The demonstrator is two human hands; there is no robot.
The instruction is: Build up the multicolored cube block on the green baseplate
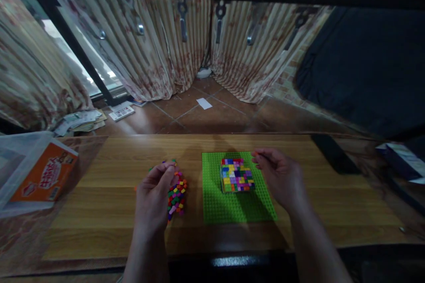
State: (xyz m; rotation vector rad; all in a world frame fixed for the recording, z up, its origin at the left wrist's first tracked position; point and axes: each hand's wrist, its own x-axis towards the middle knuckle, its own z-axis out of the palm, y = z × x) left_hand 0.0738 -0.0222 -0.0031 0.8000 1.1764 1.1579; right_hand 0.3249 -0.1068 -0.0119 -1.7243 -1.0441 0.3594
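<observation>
A green studded baseplate (212, 208) lies on the wooden table, bearing a block built of many small coloured toy bricks (236, 176). My right hand (279, 177) is over the plate's right edge, beside the block and apart from it. Its thumb and fingers pinch what looks like a small orange brick (255, 154). Left of the plate is a heap of loose coloured bricks (177, 194). Over that heap's left side, my left hand (154, 194) has thumb and forefinger pressed together; whatever they hold is too small to make out. The hand partly hides the heap.
A translucent plastic bin (26, 141) with an orange printed label stands at the left. A black phone-like slab (335, 154) lies at the table's right. Beyond the table are curtains (166, 48), papers (81, 120) and a tiled floor (186, 117).
</observation>
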